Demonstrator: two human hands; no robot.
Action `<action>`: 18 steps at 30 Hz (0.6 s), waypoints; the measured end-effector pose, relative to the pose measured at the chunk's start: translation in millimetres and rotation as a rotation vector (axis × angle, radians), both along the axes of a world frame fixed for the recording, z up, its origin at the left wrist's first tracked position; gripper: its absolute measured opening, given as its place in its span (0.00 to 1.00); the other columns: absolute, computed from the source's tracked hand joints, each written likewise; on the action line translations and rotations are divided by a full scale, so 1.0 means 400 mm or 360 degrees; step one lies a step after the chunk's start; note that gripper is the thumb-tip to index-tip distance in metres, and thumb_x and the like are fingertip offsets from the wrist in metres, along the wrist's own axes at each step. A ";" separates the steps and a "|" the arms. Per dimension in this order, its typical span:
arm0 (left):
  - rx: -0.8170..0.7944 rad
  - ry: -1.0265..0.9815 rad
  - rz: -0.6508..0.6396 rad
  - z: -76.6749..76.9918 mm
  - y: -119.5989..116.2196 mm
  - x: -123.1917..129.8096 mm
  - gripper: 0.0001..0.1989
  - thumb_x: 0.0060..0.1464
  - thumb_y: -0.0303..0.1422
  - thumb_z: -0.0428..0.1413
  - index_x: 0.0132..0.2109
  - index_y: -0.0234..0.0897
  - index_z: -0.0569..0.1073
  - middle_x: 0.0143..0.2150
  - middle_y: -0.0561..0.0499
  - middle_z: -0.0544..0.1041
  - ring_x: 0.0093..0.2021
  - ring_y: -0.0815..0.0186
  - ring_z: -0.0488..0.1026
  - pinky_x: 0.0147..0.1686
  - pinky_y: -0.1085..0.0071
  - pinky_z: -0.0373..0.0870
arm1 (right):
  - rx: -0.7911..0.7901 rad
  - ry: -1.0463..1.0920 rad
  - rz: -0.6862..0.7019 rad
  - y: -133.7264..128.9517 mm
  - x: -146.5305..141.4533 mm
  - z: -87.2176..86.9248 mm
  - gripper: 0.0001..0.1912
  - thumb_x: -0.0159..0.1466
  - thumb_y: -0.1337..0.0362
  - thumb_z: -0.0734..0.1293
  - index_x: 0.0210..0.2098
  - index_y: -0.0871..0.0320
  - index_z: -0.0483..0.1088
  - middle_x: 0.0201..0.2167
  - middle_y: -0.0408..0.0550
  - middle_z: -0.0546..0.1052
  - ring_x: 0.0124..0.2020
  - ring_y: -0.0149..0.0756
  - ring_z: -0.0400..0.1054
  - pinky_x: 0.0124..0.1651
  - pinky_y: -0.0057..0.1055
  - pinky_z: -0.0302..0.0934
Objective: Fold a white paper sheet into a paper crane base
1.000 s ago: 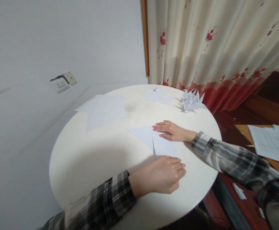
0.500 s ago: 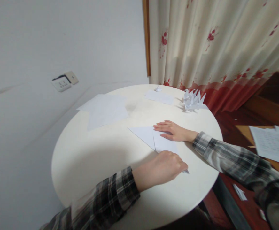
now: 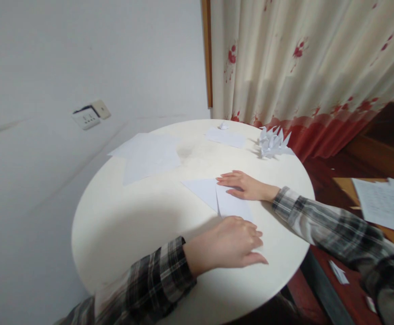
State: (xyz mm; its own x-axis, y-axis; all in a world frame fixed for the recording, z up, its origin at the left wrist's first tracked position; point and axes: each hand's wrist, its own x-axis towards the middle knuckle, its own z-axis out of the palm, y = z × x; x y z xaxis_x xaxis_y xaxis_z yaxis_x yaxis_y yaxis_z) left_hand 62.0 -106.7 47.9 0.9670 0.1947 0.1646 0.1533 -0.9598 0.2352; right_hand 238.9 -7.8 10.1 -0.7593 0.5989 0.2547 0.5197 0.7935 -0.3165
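Note:
A folded sheet of white paper (image 3: 234, 205) lies on the round white table (image 3: 122, 243), with a pointed corner reaching left and a folded edge running down its middle. My right hand (image 3: 242, 185) rests flat on its far part, fingers stretched to the left and holding nothing. Over the near edge of the paper lies my left hand (image 3: 227, 243), palm down. Its thumb sticks out from the other fingers, and nothing shows in its grasp. Part of the paper is hidden beneath both hands.
Several folded paper cranes (image 3: 273, 142) cluster at the far right of the table. Loose white sheets (image 3: 152, 155) lie at the back left, and a smaller sheet (image 3: 225, 137) carries a small paper piece (image 3: 223, 126). A low surface with written papers (image 3: 382, 203) stands right.
My left hand has loosened from the near corner of the paper, its thumb now spread outward. The right hand stays in place.

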 end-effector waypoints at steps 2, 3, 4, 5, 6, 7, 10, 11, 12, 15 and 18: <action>-0.0108 -0.0009 0.0007 0.008 0.018 -0.018 0.19 0.57 0.47 0.48 0.41 0.37 0.74 0.41 0.48 0.77 0.45 0.62 0.73 0.45 0.69 0.66 | 0.0008 -0.0011 -0.0015 -0.003 -0.002 0.002 0.21 0.65 0.60 0.58 0.57 0.53 0.59 0.58 0.47 0.63 0.60 0.39 0.54 0.60 0.47 0.43; -0.0139 -0.0013 0.0051 0.008 0.033 -0.030 0.20 0.58 0.47 0.46 0.43 0.38 0.73 0.42 0.49 0.77 0.45 0.63 0.72 0.46 0.69 0.66 | 0.0016 -0.0017 -0.0028 -0.004 -0.003 0.003 0.21 0.65 0.60 0.58 0.57 0.53 0.60 0.58 0.48 0.63 0.60 0.39 0.54 0.60 0.48 0.42; -0.0141 -0.0024 0.0135 0.004 0.053 -0.044 0.19 0.60 0.45 0.44 0.45 0.39 0.72 0.43 0.50 0.77 0.46 0.64 0.72 0.48 0.69 0.65 | 0.0025 -0.0024 -0.0041 -0.006 -0.004 0.003 0.21 0.65 0.60 0.57 0.57 0.53 0.60 0.58 0.48 0.63 0.60 0.39 0.54 0.60 0.48 0.42; -0.0106 -0.0056 0.0238 -0.004 0.075 -0.060 0.18 0.61 0.43 0.43 0.46 0.39 0.72 0.45 0.50 0.76 0.47 0.64 0.71 0.49 0.68 0.64 | 0.0035 -0.0031 -0.0053 -0.008 -0.006 0.003 0.21 0.65 0.61 0.57 0.57 0.53 0.60 0.58 0.48 0.63 0.60 0.40 0.54 0.60 0.48 0.41; -0.0030 -0.0090 0.0360 -0.015 0.098 -0.078 0.18 0.62 0.42 0.43 0.46 0.38 0.71 0.46 0.49 0.75 0.49 0.64 0.70 0.51 0.66 0.63 | 0.0045 -0.0040 -0.0059 -0.010 -0.007 0.004 0.21 0.64 0.61 0.57 0.57 0.53 0.60 0.58 0.48 0.63 0.60 0.40 0.53 0.61 0.49 0.40; 0.0074 -0.0121 0.0487 -0.030 0.121 -0.096 0.17 0.62 0.40 0.43 0.47 0.37 0.71 0.49 0.47 0.74 0.52 0.62 0.67 0.53 0.64 0.62 | 0.0058 -0.0047 -0.0060 -0.013 -0.009 0.004 0.21 0.64 0.61 0.57 0.57 0.53 0.59 0.58 0.49 0.63 0.60 0.40 0.53 0.61 0.49 0.40; 0.0326 -0.0104 0.0778 -0.075 0.170 -0.142 0.21 0.59 0.42 0.47 0.53 0.34 0.66 0.57 0.42 0.65 0.59 0.57 0.59 0.57 0.59 0.56 | 0.0112 -0.0060 -0.0043 -0.019 -0.012 0.002 0.22 0.64 0.62 0.58 0.57 0.54 0.59 0.58 0.49 0.64 0.61 0.41 0.52 0.61 0.50 0.40; 0.0364 -0.0078 0.0828 -0.086 0.177 -0.153 0.23 0.59 0.44 0.47 0.55 0.33 0.64 0.59 0.40 0.63 0.60 0.56 0.57 0.58 0.58 0.55 | 0.0134 -0.0057 -0.0041 -0.020 -0.013 0.001 0.22 0.63 0.62 0.58 0.57 0.54 0.60 0.57 0.49 0.64 0.61 0.41 0.53 0.61 0.50 0.40; 0.0380 -0.0048 0.0859 -0.095 0.180 -0.160 0.25 0.59 0.45 0.46 0.57 0.33 0.62 0.60 0.40 0.61 0.61 0.56 0.56 0.58 0.59 0.55 | 0.0157 -0.0048 -0.0041 -0.021 -0.013 0.000 0.22 0.63 0.63 0.58 0.57 0.55 0.60 0.57 0.50 0.65 0.60 0.41 0.53 0.61 0.50 0.41; 0.0395 0.0011 0.0881 -0.107 0.173 -0.165 0.26 0.60 0.44 0.44 0.59 0.33 0.58 0.61 0.40 0.59 0.62 0.56 0.54 0.58 0.59 0.54 | 0.0192 0.0002 -0.0010 -0.022 -0.012 -0.003 0.22 0.63 0.63 0.59 0.56 0.55 0.61 0.56 0.51 0.66 0.58 0.40 0.56 0.60 0.48 0.45; 0.0399 0.0026 0.0875 -0.108 0.166 -0.162 0.26 0.60 0.43 0.44 0.60 0.33 0.57 0.62 0.40 0.58 0.63 0.56 0.52 0.59 0.58 0.53 | 0.0165 0.0054 0.0053 -0.021 -0.010 -0.005 0.23 0.62 0.64 0.59 0.57 0.56 0.60 0.56 0.51 0.67 0.58 0.40 0.56 0.59 0.45 0.51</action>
State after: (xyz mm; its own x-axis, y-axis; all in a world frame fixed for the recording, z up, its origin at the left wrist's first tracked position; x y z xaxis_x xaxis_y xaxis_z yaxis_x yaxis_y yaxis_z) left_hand -2.7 -40.4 4.6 0.7382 0.6241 0.2558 0.6445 -0.7646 0.0055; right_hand 234.7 -16.0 8.3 -0.7683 0.5423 0.3401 0.4826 0.8398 -0.2488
